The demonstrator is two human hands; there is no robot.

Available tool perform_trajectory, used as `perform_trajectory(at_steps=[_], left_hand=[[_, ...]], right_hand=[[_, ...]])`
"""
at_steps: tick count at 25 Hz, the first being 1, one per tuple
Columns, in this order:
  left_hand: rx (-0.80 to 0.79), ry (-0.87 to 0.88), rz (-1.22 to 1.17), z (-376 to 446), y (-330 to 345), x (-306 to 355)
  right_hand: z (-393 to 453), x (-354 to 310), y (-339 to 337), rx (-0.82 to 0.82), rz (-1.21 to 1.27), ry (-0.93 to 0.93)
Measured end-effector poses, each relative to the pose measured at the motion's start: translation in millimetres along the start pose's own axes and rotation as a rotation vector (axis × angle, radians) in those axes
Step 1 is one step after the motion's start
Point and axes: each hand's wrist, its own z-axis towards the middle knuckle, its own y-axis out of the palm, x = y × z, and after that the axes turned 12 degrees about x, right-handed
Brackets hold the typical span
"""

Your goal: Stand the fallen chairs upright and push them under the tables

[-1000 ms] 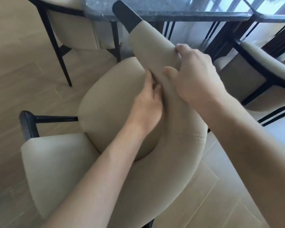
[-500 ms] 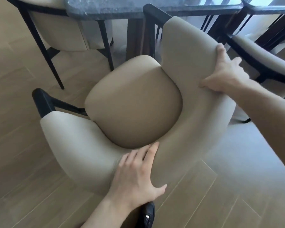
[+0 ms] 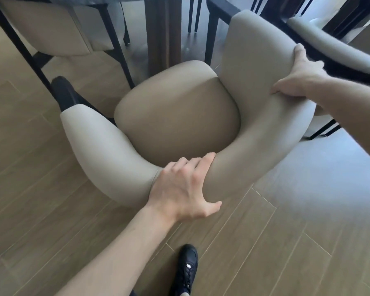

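A beige padded chair [image 3: 175, 116] with a curved wraparound back and black frame stands upright in front of me, its seat facing the table. My left hand [image 3: 184, 189] grips the middle of the curved backrest, fingers over the top edge and thumb on the outer side. My right hand [image 3: 299, 75] grips the right arm of the backrest, fingers wrapped over its outer edge. The dark table's pedestal leg [image 3: 162, 28] rises just beyond the seat; the tabletop is mostly out of frame.
Another beige chair [image 3: 51, 24] stands tucked at the table to the upper left. A third beige chair [image 3: 340, 50] is close on the right, beside my right hand. My black shoe [image 3: 186, 272] is on the wood-plank floor [image 3: 286, 242] behind the chair.
The chair went from tilted to upright on its legs and nearer the table. My left hand moved from the seat to the backrest and closed round it; my right hand shifted along the right arm.
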Motion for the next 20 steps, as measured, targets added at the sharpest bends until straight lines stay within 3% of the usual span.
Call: perform_trajectory(at_steps=[15, 20], left_hand=[[-0.116, 0.158, 0.033, 51.6, 38.4, 32.1], [-0.146, 0.121, 0.057, 50.5, 34.4, 35.3]], right_hand=[[42.5, 103.0, 50.5, -0.078, -0.015, 0.223], [-18.6, 90.1, 60.9, 0.034, -0.192, 0.024]])
